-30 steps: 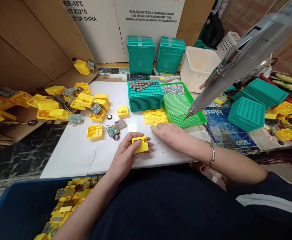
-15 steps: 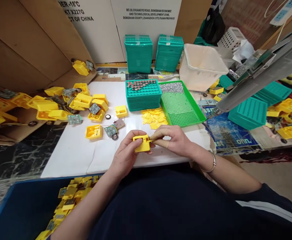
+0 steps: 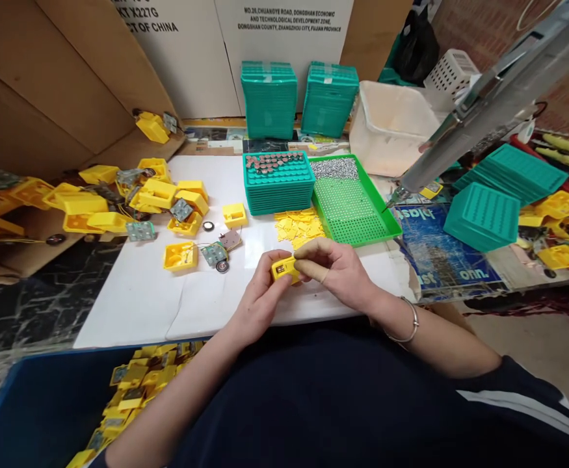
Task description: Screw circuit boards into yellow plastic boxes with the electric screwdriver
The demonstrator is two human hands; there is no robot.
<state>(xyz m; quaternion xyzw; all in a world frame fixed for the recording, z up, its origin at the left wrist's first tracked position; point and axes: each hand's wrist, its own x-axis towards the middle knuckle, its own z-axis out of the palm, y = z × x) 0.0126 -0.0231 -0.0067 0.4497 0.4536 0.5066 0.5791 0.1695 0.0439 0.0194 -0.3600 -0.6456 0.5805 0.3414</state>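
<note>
A small yellow plastic case (image 3: 284, 266) is held in front of me above the white work surface. My left hand (image 3: 257, 296) grips it from the left, with the thumb on the near side. An opening with something metallic inside shows on its upper face. My right hand (image 3: 335, 268) pinches at the right end of the case, fingertips pressed together there; whether a small piece sits between them is hidden. Just beyond the hands lies a pile of flat yellow pieces (image 3: 300, 226). An open yellow case (image 3: 180, 257), wired to a green circuit board (image 3: 214, 253), lies to the left.
Stacked teal trays (image 3: 279, 188) hold small round parts. A green tray (image 3: 386, 227) holds many small metal pieces. A grey tool (image 3: 460, 123) with a pointed tip slants in from the right. Yellow cases crowd the left, and more fill a blue bin (image 3: 30, 396) below.
The yellow case has turned, so its opening now shows instead of its perforated face. Both hands are closer together; the small yellow piece in the right fingertips no longer shows separately.
</note>
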